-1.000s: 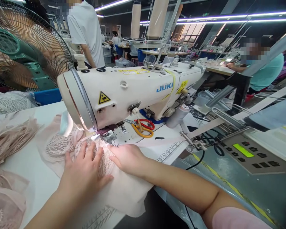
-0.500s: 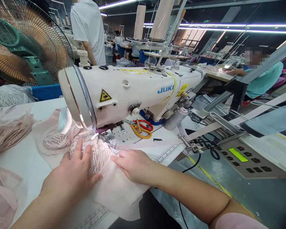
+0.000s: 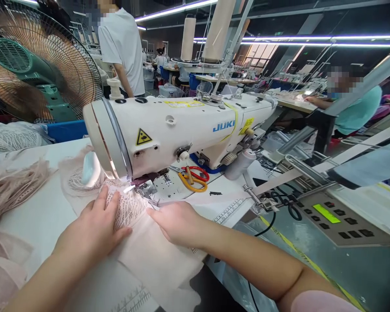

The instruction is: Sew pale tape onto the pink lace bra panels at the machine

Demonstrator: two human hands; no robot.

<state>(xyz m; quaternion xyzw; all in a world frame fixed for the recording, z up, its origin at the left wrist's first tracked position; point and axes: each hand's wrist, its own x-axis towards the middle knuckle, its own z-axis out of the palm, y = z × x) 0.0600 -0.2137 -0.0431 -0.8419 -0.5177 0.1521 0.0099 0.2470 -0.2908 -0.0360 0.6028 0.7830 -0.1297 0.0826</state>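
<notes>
Pale pink lace fabric point(image 3: 132, 211) with a sheer plain panel point(image 3: 162, 260) lies under the needle area of a white sewing machine point(image 3: 162, 138). My left hand point(image 3: 91, 221) rests flat on the lace, fingers apart, just left of the presser foot point(image 3: 130, 189). On the near right side of the lace, my right hand point(image 3: 180, 223) is closed, thumb and curled fingers pinching the fabric's edge. Its fingertips are partly hidden. More of the pink lace point(image 3: 79, 180) stretches out behind the machine head. The sheer panel hangs over the table's front edge.
Orange-handled snips point(image 3: 195, 184) and red-handled ones point(image 3: 199, 173) lie by the machine bed. A thread cone point(image 3: 240, 164) stands right of them. Pink lace strips point(image 3: 19, 184) lie left. A control panel point(image 3: 341, 216), a large fan point(image 3: 42, 65) and co-workers are around.
The lace and both hands have shifted slightly toward the needle, with less lace showing between the hands. The view has tilted a little. Each hand keeps its place on the fabric.
</notes>
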